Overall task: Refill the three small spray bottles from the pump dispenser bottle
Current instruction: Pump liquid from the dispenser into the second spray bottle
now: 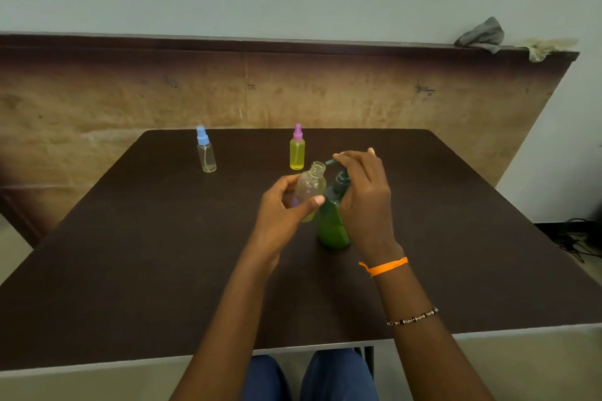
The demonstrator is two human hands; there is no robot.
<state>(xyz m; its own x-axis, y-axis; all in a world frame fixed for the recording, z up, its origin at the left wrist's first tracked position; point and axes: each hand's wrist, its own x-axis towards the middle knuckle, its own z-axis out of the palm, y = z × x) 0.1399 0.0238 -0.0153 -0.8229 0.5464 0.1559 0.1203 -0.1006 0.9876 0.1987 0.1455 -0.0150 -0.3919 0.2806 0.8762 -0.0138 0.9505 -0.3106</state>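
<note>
A person seated at a dark table (163,270) is working through a refill, and the table is carrying four bottles in all: one pump dispenser and three small spray bottles. The green pump dispenser bottle (332,225), the biggest of them, is standing upright near the table's middle; the right hand (365,195) is lying over its pump head with fingers curled on the spout, which is pointing toward the open mouth just beside it. The left hand (280,215) is pinching the uncapped spray bottle (309,189) between thumb and fingers and tilting its neck toward the spout; this bottle is looking nearly empty, and its cap cannot be made out. Farther back, well apart from the hands, two capped bottles are standing: a yellow-filled one with a pink cap (297,153) and a clear one with a blue cap (206,153), apparently almost empty.

Judging by looks, the small bottles are being thin, light plastic, stiff enough to pinch at mid-body yet easy to tip, and slippery if liquid is running down the side. The dispenser is seeming heavier and steadier; pressing straight down on the head is likely keeping it from skidding.
</note>
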